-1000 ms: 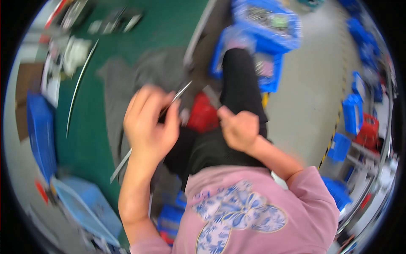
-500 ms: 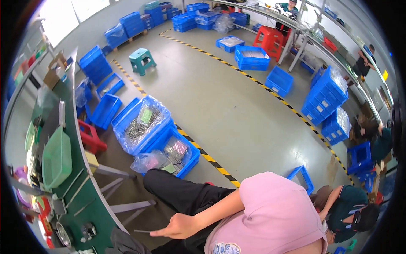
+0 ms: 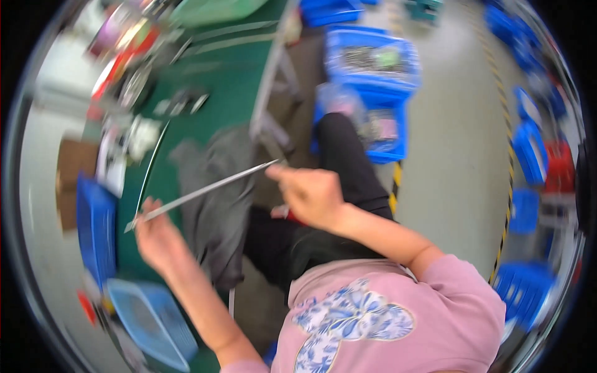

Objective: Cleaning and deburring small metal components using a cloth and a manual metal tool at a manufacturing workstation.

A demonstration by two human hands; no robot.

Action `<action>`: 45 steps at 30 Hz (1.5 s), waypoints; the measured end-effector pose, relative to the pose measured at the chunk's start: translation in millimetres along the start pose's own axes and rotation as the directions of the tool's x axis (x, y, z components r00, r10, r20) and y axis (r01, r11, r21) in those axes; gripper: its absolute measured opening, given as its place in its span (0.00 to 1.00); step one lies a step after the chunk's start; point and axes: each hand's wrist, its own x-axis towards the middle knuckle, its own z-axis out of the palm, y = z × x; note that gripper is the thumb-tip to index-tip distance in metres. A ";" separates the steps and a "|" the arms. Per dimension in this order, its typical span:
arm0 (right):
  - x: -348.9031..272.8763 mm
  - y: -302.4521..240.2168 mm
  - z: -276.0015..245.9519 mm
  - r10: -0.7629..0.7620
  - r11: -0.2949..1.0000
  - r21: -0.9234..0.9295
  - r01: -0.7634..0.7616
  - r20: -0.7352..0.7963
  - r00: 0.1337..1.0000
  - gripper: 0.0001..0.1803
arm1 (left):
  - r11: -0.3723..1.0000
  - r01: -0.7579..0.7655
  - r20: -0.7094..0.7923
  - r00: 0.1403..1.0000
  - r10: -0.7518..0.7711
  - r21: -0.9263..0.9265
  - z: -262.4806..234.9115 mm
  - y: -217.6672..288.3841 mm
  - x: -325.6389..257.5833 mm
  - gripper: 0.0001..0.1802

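A long thin metal rod (image 3: 205, 189) slants across the front of my body, above the green workbench's edge. My left hand (image 3: 158, 236) has its fingers closed around the rod's lower-left end. At the upper-right end, my right hand (image 3: 311, 194) pinches close to the tip, its fingers curled and blurred. A second thin rod (image 3: 152, 158) runs up from beside my left fingers over the bench; whether that hand also grips it, I cannot tell. Dark grey cloth (image 3: 217, 205) drapes over the bench edge beneath the held rod.
The green bench (image 3: 230, 68) carries a small dark metal piece (image 3: 180, 102) and a green tray (image 3: 214, 9). A pale blue basket (image 3: 152, 323) and blue bin (image 3: 96, 230) are at lower left. Blue crates (image 3: 373, 81) with metal parts stand beyond my knee.
The view has swung left toward the bench. My left hand has come into view on the rod; my right hand, which held a thin rod low, is now raised at the other end.
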 end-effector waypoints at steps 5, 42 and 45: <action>7.3 0.3 30.3 0.069 0.964 0.255 -0.076 0.035 0.997 0.19 | 0.990 0.091 -0.162 0.984 -0.073 0.106 -30.8 17.7 -43.3 0.17; 3.4 -6.5 -15.1 -0.026 0.999 0.037 0.015 0.314 0.949 0.29 | 0.336 -0.804 0.852 0.524 0.009 0.491 41.3 -41.3 -77.3 0.08; -7.8 -2.1 -12.6 -0.115 0.993 0.003 0.122 0.358 0.927 0.27 | 0.318 -0.831 0.868 0.495 0.047 0.457 41.3 -41.8 -75.9 0.08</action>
